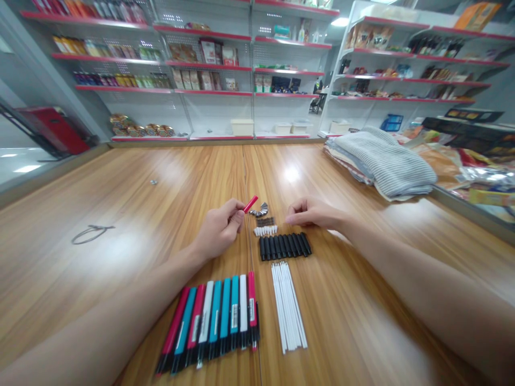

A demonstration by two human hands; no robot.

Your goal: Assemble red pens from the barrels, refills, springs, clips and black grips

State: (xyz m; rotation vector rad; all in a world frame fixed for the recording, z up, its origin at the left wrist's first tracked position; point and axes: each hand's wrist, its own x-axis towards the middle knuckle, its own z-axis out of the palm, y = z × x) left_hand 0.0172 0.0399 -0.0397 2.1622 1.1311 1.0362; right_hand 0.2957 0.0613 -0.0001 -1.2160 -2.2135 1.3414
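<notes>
My left hand (220, 228) is closed in a pinch on a small red pen part (250, 204), held just above the wooden table (120, 225). My right hand (311, 213) is curled with its fingertips pinched together beside a little pile of metal springs (259, 210); whether it holds anything I cannot make out. Below the springs lie small dark pieces (265, 221), a row of white tips (265, 231), a row of black grips (285, 246), white refill tubes (288, 305) and a row of red, teal and white pens (213, 321).
Folded striped cloths (382, 161) lie at the table's right side, with packaged goods (475, 161) beyond. A black loop (92, 233) and a small metal piece (153, 182) rest at the left. Red-edged shop shelves (209, 80) fill the back wall.
</notes>
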